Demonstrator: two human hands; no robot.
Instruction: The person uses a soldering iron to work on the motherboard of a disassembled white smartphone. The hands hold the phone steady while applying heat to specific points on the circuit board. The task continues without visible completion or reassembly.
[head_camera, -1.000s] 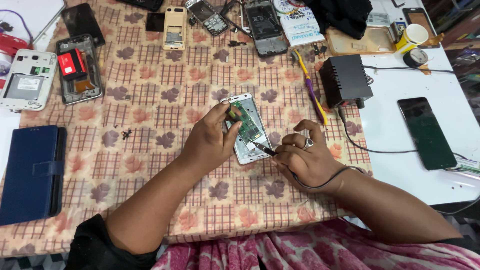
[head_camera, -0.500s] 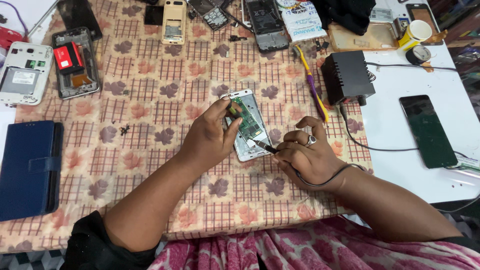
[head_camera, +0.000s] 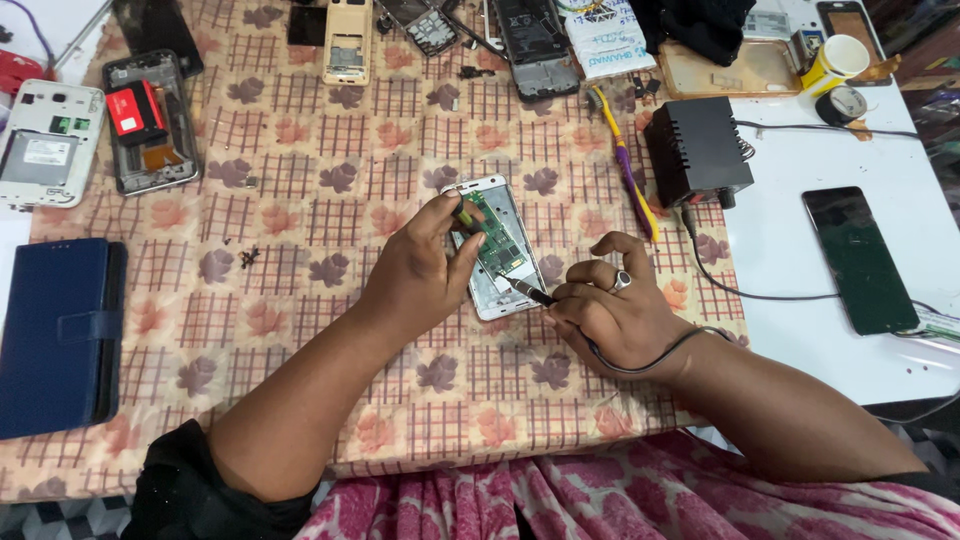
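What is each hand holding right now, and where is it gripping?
The right hand grips a soldering iron by its handle. The left hand pinches the circuit board at its top left edge.

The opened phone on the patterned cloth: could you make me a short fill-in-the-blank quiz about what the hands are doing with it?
1. The right hand holds a soldering iron with its tip on the opened phone's ____ circuit board.
2. The left hand steadies the phone from its ____ side.
3. The black power box lies to the ____ of the phone.
4. The folded case at the cloth's left edge is ____.

Missing words: green; left; right; blue
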